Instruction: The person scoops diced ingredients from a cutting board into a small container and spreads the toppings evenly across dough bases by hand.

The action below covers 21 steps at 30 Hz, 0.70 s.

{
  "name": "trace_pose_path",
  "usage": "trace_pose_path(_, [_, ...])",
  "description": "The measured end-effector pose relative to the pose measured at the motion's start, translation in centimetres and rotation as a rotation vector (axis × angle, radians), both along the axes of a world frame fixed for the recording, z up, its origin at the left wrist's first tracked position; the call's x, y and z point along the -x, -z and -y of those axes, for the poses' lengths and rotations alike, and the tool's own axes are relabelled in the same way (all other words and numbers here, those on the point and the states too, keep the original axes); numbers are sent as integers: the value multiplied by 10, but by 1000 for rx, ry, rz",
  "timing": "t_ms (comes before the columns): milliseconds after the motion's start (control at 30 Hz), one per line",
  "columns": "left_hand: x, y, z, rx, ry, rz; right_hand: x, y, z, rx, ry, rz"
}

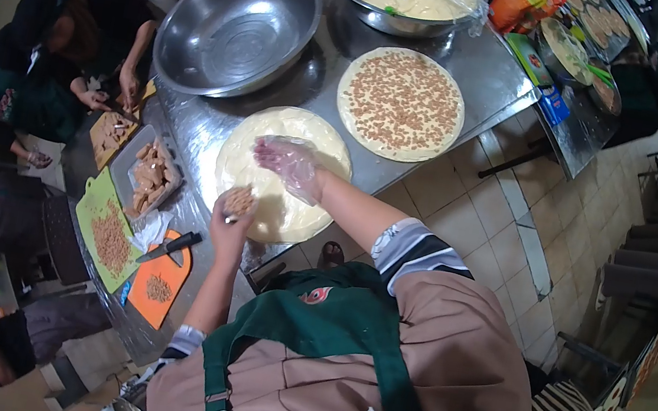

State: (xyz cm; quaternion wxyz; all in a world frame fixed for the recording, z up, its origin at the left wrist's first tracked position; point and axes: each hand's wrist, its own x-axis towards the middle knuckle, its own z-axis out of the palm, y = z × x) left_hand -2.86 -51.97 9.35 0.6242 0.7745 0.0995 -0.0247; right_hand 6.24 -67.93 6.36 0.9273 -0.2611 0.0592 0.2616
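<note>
Steel worktable (493,72) runs through the upper middle of the frame, crossing a tiled floor; big steel bowl (240,36) at upper left of centre. Finished-looking round (400,104), sprinkled with brown bits, lies to the upper right; pale, cream-spread round (272,203) at frame centre, nearest the person.

Left hand (235,229): bare, at the lower-left edge of the pale round. Fingers curled in, cupping a heap of chopped brown bits (239,200), visible at the top of the hold. Pale surface opens up and to the right of that heap.

Right hand (290,168): in clear plastic glove, above and right of the left. Fingers extended, close side by side, palm side toward the round; long axis of the hand runs from lower right to upper left. Fingertips point left, with the heap below them. Whether the glove touches the cream or hangs just over it, hard to tell from overhead.

Key relation: round has no long axis; left hand nearer its lower-left rim, right hand over its middle. Heap sits between that rim and the gloved fingertips.

Lower left: green board (92,199) with a larger chopped pile (111,242), orange board (170,270) with a smaller one, knife (181,243) across its top. Both on the left hand's side. Tub (120,184) of brown pieces just above; co-worker's hands (129,88) beyond.
</note>
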Motion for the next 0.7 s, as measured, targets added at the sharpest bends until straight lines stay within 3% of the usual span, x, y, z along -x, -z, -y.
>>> trace_pose_path(33, [-8, -1, 5, -92, 27, -4, 2, -1, -1, -1, -18, 0])
trace_pose_path(100, [-22, 25, 7, -367, 35, 227, 6, -2, -2, 153, -13, -36])
trace_pose_path(200, [-36, 2, 26, -465, 140, 292, 13, -6, -6, 85, -53, -108])
trace_pose_path(333, [-44, 10, 32, -498, 121, 209, 13, -9, -6, -75, -123, -250])
trace_pose_path(367, [-45, 22, 29, -395, 90, 191, 11, -2, -7, -188, -121, -312])
trace_pose_path(433, [-40, 19, 25, -296, 26, 167, 6, -1, -5, -138, -112, -364])
trace_pose_path(500, [-31, 1, 22, 182, -23, -134, -2, 18, -4, -219, -77, -309])
trace_pose_path(533, [-28, 3, 15, 152, -14, -189, -3, 14, -5, -218, -105, -318])
trace_pose_path(633, [-9, 10, -5, 325, -71, -164, -12, -6, -5, -72, -61, -307])
trace_pose_path(700, [6, 18, -20, 360, -119, -136, -22, -22, -5, 236, -274, -185])
